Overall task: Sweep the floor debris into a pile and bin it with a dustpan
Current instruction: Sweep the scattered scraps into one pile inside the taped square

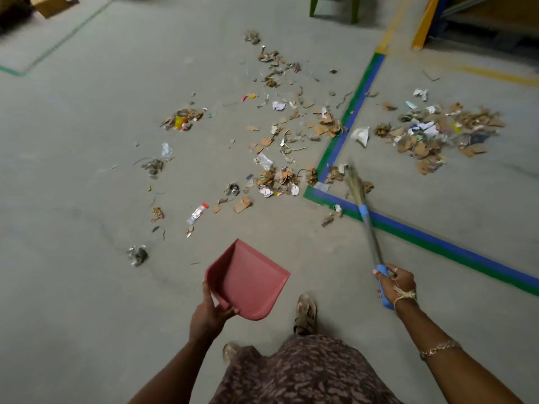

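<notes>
My left hand (209, 314) grips the rear edge of a red dustpan (248, 282), held above the concrete floor with its mouth pointing away from me. My right hand (396, 284) grips the blue handle of a broom (368, 221). The broom's straw bristles (353, 177) are blurred and low over the floor beside the corner of the blue-green tape. Debris of cardboard scraps, paper and wrappers lies scattered ahead (280, 132). A denser heap of debris (434, 135) lies to the right past the tape. A small plastic bottle (197, 213) lies nearer me.
Blue and green floor tape (437, 242) runs across the right side and turns away from me. Green frame legs (332, 7) stand at the top, a yellow and blue rack post (424, 24) at top right, cardboard (51, 4) at top left. My feet are below the dustpan.
</notes>
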Available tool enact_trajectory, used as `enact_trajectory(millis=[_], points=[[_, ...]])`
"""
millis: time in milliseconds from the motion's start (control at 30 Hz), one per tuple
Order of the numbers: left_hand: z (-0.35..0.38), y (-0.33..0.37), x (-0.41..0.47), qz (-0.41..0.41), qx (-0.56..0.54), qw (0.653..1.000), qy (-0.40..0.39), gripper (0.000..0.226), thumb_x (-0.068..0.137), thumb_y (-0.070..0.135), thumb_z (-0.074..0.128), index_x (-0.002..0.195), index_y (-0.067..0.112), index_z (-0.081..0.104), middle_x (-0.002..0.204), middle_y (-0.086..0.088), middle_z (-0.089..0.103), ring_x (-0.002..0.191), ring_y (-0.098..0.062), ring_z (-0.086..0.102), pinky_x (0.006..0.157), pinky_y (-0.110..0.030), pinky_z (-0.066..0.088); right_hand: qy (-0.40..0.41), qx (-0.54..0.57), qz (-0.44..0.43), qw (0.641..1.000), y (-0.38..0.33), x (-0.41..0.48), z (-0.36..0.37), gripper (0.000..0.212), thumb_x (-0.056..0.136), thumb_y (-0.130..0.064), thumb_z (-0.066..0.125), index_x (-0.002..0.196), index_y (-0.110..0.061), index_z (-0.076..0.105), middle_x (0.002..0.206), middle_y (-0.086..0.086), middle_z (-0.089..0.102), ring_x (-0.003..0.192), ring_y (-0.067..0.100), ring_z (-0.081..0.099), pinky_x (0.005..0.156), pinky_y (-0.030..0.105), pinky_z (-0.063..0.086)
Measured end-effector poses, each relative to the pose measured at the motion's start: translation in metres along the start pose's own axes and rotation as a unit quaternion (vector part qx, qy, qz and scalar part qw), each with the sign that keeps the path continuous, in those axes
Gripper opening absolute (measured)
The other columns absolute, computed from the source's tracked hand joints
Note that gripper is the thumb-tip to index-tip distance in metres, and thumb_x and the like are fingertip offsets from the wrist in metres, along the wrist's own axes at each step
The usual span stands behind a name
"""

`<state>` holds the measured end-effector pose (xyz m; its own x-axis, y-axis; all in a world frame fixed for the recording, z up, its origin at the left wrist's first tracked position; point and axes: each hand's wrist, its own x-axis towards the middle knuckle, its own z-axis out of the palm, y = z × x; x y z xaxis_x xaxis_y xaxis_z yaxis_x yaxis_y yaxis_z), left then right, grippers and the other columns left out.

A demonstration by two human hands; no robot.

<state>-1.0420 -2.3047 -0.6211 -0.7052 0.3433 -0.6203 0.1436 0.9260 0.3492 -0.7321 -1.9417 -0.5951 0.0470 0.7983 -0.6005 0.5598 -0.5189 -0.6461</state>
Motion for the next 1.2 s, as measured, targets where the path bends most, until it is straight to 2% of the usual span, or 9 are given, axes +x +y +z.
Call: enact_trajectory(millis=[200, 333, 500, 633, 733, 833, 1000, 1067, 1200], points=[[-0.004, 0.036, 0.014, 0.042, 0.030, 0.999, -0.004, 0.135, 0.066, 0.061, 0.087, 0.161, 0.029, -0.005, 0.087, -0.005, 0.077, 0.083, -0.035, 0.073, 0.069, -0.041, 0.056, -0.026, 0.058, 0.021, 0.998, 0.024, -0.004, -0.047, 0.051, 0.082, -0.002, 0.077, 0.130, 0.001, 0.061, 0.072, 0.019, 0.062, 0.052, 0.026, 0.050, 0.043, 0.027, 0.041], [-0.002, 0.051, 0.020, 0.053, 0.042, 0.998, -0.004, 0.134, 0.069, 0.053, 0.089, 0.162, 0.023, -0.003, 0.101, -0.004, 0.079, 0.098, -0.035, 0.071, 0.076, -0.041, 0.054, -0.087, 0.004, 0.020, 0.996, 0.038, -0.022, -0.073, 0.049, 0.083, 0.001, 0.076, 0.129, -0.005, 0.059, 0.059, 0.020, 0.058, 0.049, 0.026, 0.049, 0.038, 0.027, 0.038], [0.002, 0.052, 0.032, 0.046, 0.049, 0.998, -0.021, 0.137, 0.064, 0.062, 0.088, 0.159, 0.032, -0.005, 0.099, -0.006, 0.078, 0.089, -0.035, 0.073, 0.074, -0.044, 0.058, -0.133, -0.080, 0.052, 0.987, 0.058, -0.015, -0.079, 0.037, 0.082, -0.005, 0.079, 0.116, -0.010, 0.065, 0.055, 0.020, 0.061, 0.046, 0.026, 0.052, 0.042, 0.027, 0.040], [0.002, 0.061, 0.023, 0.054, 0.061, 0.996, -0.031, 0.136, 0.065, 0.061, 0.088, 0.159, 0.031, -0.006, 0.098, -0.006, 0.077, 0.084, -0.034, 0.072, 0.071, -0.043, 0.058, -0.079, -0.073, 0.080, 0.991, 0.061, -0.001, -0.069, 0.032, 0.083, -0.005, 0.077, 0.112, 0.000, 0.066, 0.062, 0.019, 0.062, 0.044, 0.025, 0.051, 0.042, 0.027, 0.042], [0.003, 0.060, 0.017, 0.051, 0.068, 0.996, -0.038, 0.138, 0.064, 0.063, 0.087, 0.160, 0.032, -0.008, 0.091, -0.009, 0.076, 0.080, -0.034, 0.072, 0.068, -0.043, 0.058, -0.023, -0.092, 0.065, 0.993, 0.057, 0.015, -0.068, 0.035, 0.081, -0.011, 0.080, 0.113, -0.002, 0.067, 0.067, 0.017, 0.066, 0.047, 0.029, 0.059, 0.048, 0.037, 0.053], [0.003, 0.054, 0.010, 0.048, 0.069, 0.996, -0.031, 0.138, 0.066, 0.063, 0.086, 0.160, 0.031, -0.009, 0.092, -0.013, 0.074, 0.081, -0.037, 0.071, 0.071, -0.045, 0.058, 0.008, -0.091, 0.059, 0.994, 0.040, 0.029, -0.070, 0.037, 0.083, -0.018, 0.079, 0.116, -0.007, 0.065, 0.070, 0.019, 0.068, 0.051, 0.033, 0.064, 0.056, 0.039, 0.057], [0.002, 0.042, 0.000, 0.046, 0.059, 0.997, -0.011, 0.137, 0.068, 0.059, 0.087, 0.161, 0.027, -0.008, 0.097, -0.014, 0.075, 0.088, -0.038, 0.070, 0.073, -0.042, 0.055, 0.041, -0.052, 0.043, 0.997, 0.026, 0.068, -0.060, 0.059, 0.075, -0.033, 0.081, 0.126, -0.009, 0.063, 0.103, 0.018, 0.070, 0.075, 0.038, 0.071, 0.076, 0.051, 0.060], [0.003, 0.031, 0.001, 0.033, 0.044, 0.998, -0.009, 0.138, 0.065, 0.062, 0.087, 0.160, 0.032, -0.008, 0.092, -0.013, 0.074, 0.081, -0.037, 0.071, 0.072, -0.045, 0.058, 0.056, -0.026, 0.042, 0.997, 0.006, 0.053, -0.052, 0.055, 0.079, -0.029, 0.080, 0.127, -0.009, 0.062, 0.102, 0.018, 0.070, 0.074, 0.038, 0.071, 0.073, 0.048, 0.061], [0.005, 0.005, 0.003, 0.008, 0.004, 1.000, -0.007, 0.139, 0.060, 0.066, 0.087, 0.156, 0.038, -0.010, 0.087, -0.013, 0.073, 0.076, -0.038, 0.072, 0.067, -0.049, 0.060, 0.067, 0.034, 0.031, 0.997, -0.018, 0.002, -0.028, 0.040, 0.083, -0.019, 0.078, 0.120, -0.007, 0.065, 0.085, 0.018, 0.067, 0.064, 0.033, 0.067, 0.063, 0.039, 0.057]])
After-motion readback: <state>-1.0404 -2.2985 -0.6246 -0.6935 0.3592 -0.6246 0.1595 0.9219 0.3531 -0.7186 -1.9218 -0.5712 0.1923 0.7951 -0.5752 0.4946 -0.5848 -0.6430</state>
